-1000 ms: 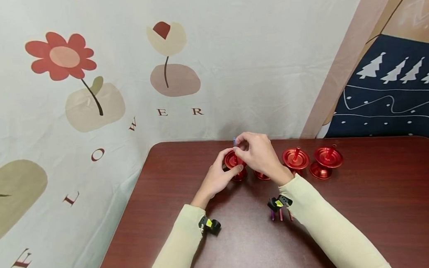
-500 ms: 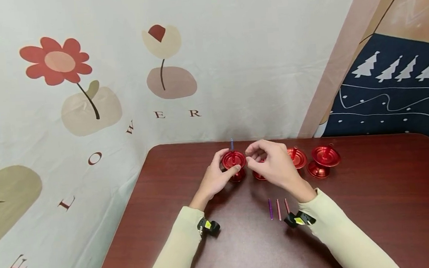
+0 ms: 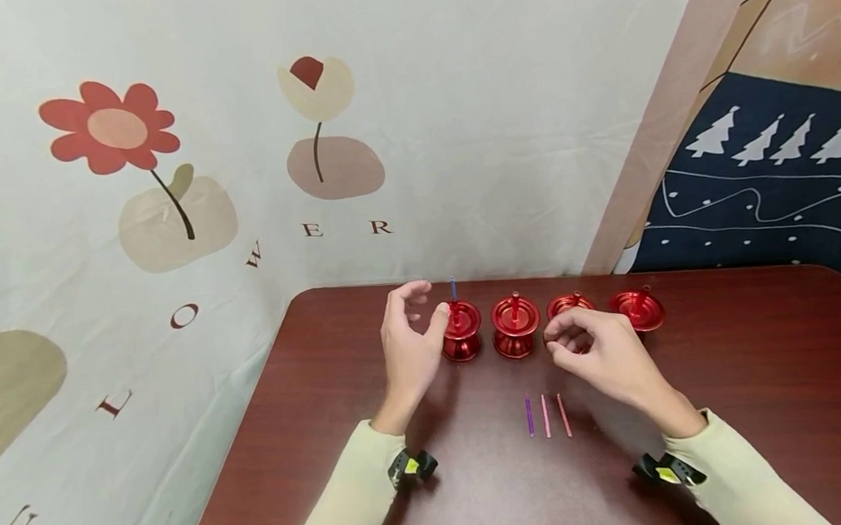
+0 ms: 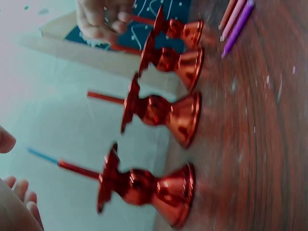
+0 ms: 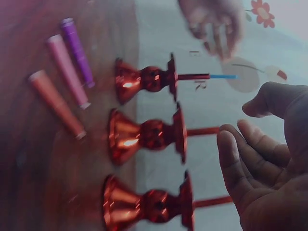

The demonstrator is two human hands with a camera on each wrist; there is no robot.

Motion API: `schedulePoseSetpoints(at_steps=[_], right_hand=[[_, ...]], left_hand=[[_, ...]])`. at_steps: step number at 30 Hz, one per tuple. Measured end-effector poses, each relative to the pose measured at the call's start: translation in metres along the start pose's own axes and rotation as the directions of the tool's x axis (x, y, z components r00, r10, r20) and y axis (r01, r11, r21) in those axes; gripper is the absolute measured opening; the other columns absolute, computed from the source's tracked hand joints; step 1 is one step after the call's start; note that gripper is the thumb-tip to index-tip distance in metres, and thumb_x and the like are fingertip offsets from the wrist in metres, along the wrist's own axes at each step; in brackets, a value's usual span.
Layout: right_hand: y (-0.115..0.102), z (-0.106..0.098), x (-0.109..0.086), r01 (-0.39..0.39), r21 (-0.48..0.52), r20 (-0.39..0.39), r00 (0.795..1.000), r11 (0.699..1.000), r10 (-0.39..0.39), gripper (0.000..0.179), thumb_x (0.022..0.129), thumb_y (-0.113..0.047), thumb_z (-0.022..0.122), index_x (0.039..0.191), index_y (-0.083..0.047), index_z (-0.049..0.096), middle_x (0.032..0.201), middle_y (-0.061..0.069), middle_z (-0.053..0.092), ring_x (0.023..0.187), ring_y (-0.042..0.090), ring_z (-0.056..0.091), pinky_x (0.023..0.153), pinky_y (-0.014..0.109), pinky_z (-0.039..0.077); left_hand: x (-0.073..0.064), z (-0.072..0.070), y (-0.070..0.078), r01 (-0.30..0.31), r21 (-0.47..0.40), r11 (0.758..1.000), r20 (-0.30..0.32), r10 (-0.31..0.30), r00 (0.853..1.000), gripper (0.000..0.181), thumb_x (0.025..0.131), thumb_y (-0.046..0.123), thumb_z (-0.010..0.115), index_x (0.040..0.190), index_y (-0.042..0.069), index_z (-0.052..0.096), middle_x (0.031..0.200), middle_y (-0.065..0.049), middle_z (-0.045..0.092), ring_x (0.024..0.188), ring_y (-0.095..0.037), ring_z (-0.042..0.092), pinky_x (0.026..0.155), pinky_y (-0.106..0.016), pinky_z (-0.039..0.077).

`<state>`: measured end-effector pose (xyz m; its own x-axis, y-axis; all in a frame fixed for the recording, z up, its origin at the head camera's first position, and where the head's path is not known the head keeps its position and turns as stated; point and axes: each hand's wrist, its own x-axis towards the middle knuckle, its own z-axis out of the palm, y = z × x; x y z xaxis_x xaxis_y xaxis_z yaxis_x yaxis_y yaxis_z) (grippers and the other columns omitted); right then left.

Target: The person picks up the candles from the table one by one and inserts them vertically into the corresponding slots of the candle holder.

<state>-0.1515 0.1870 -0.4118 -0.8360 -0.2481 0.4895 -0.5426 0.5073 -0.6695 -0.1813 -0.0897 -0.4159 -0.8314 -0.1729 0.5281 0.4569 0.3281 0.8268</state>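
A blue candle (image 3: 453, 289) stands upright in the tube of the leftmost red metal candle holder (image 3: 461, 347). Beside that holder my left hand (image 3: 410, 344) is raised with loosely bent fingers, holding nothing. In the left wrist view, the hand is apart from the blue candle (image 4: 42, 156). My right hand (image 3: 610, 355) hovers in front of the holders on the right, partly hiding the third holder (image 3: 563, 305) and the rightmost holder (image 3: 638, 309). Nothing is between its thumb and fingers in the right wrist view. The second holder (image 3: 515, 321) has a bare tube.
Three thin candles lie on the brown table (image 3: 315, 432) in front of the holders: a purple candle (image 3: 530, 416), a pink candle (image 3: 545, 416) and a reddish-pink candle (image 3: 564, 415). A printed cloth (image 3: 455, 130) hangs behind the table's back edge.
My right hand has let go of the blue candle and moved right and nearer, uncovering the second holder and the loose candles. My left hand has released the leftmost holder and drawn slightly left.
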Motion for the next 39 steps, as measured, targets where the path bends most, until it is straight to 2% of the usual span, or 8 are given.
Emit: schedulePoseSetpoints(at_steps=[6,9,14,17,19,24,26,39], right_hand=[[0.014,-0.006,-0.023,-0.057,0.024,0.078,0.995,0.998,0.055,0.022,0.082,0.006,0.082,0.094,-0.012,0.079,0.084,-0.011,0.073,0.072,0.007,0.067,0.066,0.02,0.057],[0.022,-0.006,-0.033,-0.082,0.034,0.144,0.987,0.996,0.076,0.021,0.082,0.004,0.084,0.098,-0.008,0.079,0.087,-0.007,0.075,0.074,0.006,0.068,0.067,0.023,0.059],[0.03,-0.003,-0.046,-0.092,0.026,0.211,0.974,0.995,0.085,0.021,0.082,0.0,0.086,0.1,-0.008,0.079,0.09,-0.007,0.075,0.075,0.004,0.068,0.066,0.028,0.06],[0.031,-0.002,-0.051,-0.099,0.017,0.233,0.968,0.995,0.092,0.021,0.082,-0.002,0.086,0.098,-0.011,0.078,0.086,-0.011,0.072,0.075,0.004,0.066,0.065,0.028,0.059],[0.03,-0.002,-0.053,-0.102,0.012,0.255,0.962,0.995,0.096,0.02,0.082,-0.003,0.087,0.097,-0.012,0.077,0.084,-0.013,0.07,0.074,0.004,0.066,0.065,0.028,0.059],[0.027,0.002,-0.058,-0.092,-0.025,0.288,0.953,0.995,0.095,0.021,0.082,-0.009,0.092,0.093,-0.014,0.075,0.079,-0.016,0.064,0.071,0.002,0.062,0.063,0.026,0.056],[0.026,0.004,-0.059,-0.09,-0.047,0.286,0.953,0.995,0.099,0.023,0.081,-0.012,0.094,0.09,-0.016,0.074,0.076,-0.017,0.062,0.069,0.001,0.06,0.062,0.025,0.053],[0.025,0.011,-0.064,-0.106,-0.181,0.316,0.935,0.978,0.16,0.036,0.073,-0.028,0.104,0.084,-0.022,0.07,0.071,-0.019,0.056,0.065,-0.005,0.05,0.06,0.025,0.046]], left_hand=[[-0.017,0.011,0.019,-0.052,-0.109,0.993,0.162,0.069,0.984,0.049,0.095,-0.002,0.076,0.142,0.0,0.063,0.126,-0.014,0.076,0.11,-0.034,0.073,0.096,-0.041,0.06],[-0.026,0.019,0.021,-0.01,-0.119,0.993,0.275,0.043,0.96,0.058,0.096,-0.002,0.076,0.151,-0.003,0.057,0.139,-0.017,0.071,0.126,-0.035,0.07,0.109,-0.041,0.055],[-0.037,0.031,0.021,0.062,-0.024,0.998,0.401,-0.047,0.915,0.074,0.098,0.008,0.075,0.164,-0.003,0.044,0.163,-0.016,0.055,0.147,-0.034,0.055,0.122,-0.045,0.044],[-0.041,0.04,0.018,0.101,0.055,0.993,0.429,-0.115,0.896,0.083,0.098,0.016,0.074,0.17,0.001,0.036,0.172,-0.015,0.043,0.155,-0.035,0.046,0.126,-0.051,0.038],[-0.044,0.051,-0.002,0.101,0.101,0.99,0.421,-0.135,0.897,0.09,0.098,0.024,0.075,0.174,0.009,0.03,0.176,-0.012,0.037,0.159,-0.03,0.04,0.127,-0.051,0.034],[-0.042,0.063,-0.008,0.125,0.137,0.983,0.432,-0.173,0.885,0.097,0.099,0.026,0.074,0.177,0.008,0.019,0.181,-0.012,0.023,0.165,-0.028,0.025,0.131,-0.05,0.026],[-0.038,0.061,0.009,0.149,0.148,0.978,0.451,-0.201,0.87,0.095,0.1,0.021,0.072,0.175,0.003,0.018,0.181,-0.015,0.021,0.165,-0.031,0.025,0.131,-0.052,0.026],[-0.028,0.076,0.01,0.154,0.201,0.967,0.477,-0.234,0.847,0.098,0.101,0.023,0.075,0.176,0.005,0.014,0.183,-0.013,0.016,0.164,-0.032,0.024,0.13,-0.053,0.026]])
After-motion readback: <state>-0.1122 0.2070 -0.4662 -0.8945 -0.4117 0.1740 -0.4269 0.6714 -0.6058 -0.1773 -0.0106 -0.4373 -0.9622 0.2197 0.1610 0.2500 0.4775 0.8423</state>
